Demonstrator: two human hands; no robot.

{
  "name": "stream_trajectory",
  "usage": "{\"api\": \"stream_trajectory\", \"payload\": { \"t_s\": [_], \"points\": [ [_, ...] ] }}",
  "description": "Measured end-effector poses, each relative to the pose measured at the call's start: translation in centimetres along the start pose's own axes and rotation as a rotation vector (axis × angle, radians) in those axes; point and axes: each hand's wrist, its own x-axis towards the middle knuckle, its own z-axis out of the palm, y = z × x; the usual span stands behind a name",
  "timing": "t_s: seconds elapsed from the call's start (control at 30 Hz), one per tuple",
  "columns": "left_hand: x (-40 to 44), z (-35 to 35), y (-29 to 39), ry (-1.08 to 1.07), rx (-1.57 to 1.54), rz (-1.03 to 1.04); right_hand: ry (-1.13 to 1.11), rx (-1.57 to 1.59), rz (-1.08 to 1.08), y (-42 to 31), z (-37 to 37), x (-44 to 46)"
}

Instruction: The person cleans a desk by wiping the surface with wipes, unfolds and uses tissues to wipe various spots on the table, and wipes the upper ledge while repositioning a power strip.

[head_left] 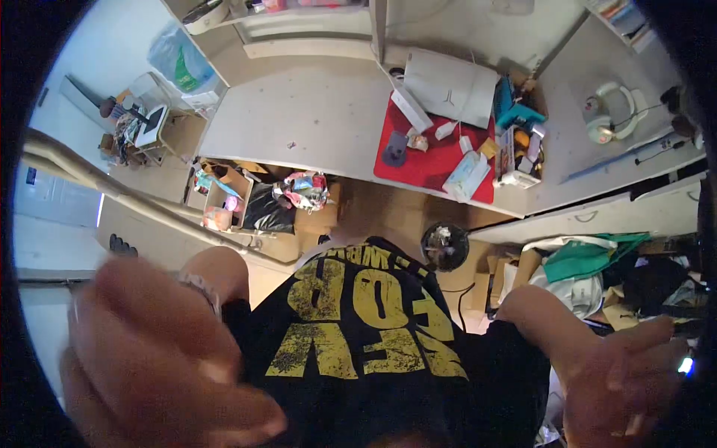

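Observation:
My left hand (pixel 157 358) is raised close to the camera at the lower left, blurred. Its fingers look bent, and I cannot make out anything between them. A light bracelet (pixel 200 290) circles that wrist. On the lower right, my right hand (pixel 624 381) is also held up near the camera, its fingers loosely bent and partly spread, with no object visible in it. Between the two hands lies the front of a black T-shirt (pixel 366 321) with large yellow lettering. Neither hand touches anything on the desk.
Ahead is a pale desk (pixel 287 104) with a red mat (pixel 388 164), a silver laptop (pixel 448 82), a tissue pack (pixel 467 177) and white headphones (pixel 616 112). A dark waste bin (pixel 446 257) stands below. A metal rail (pixel 149 201) crosses the left; bags (pixel 582 280) are piled right.

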Motion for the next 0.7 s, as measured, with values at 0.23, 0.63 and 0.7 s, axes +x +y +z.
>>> {"api": "stream_trajectory", "payload": {
  "t_s": [0.23, 0.63, 0.7],
  "points": [
    [0.7, -0.5, 0.5, -0.005, 0.048, 0.069, 0.024, 0.029, -0.181, 0.8, -0.4, 2.0],
    [0.1, -4.8, -1.5, 0.044, 0.159, 0.012, -0.011, 0.142, -0.259, 6.0, 3.6, 5.4],
    [0.1, -5.9, -2.3, 0.021, 0.180, 0.006, 0.012, 0.163, -0.282, 7.2, 4.9, 5.9]
  ]
}}
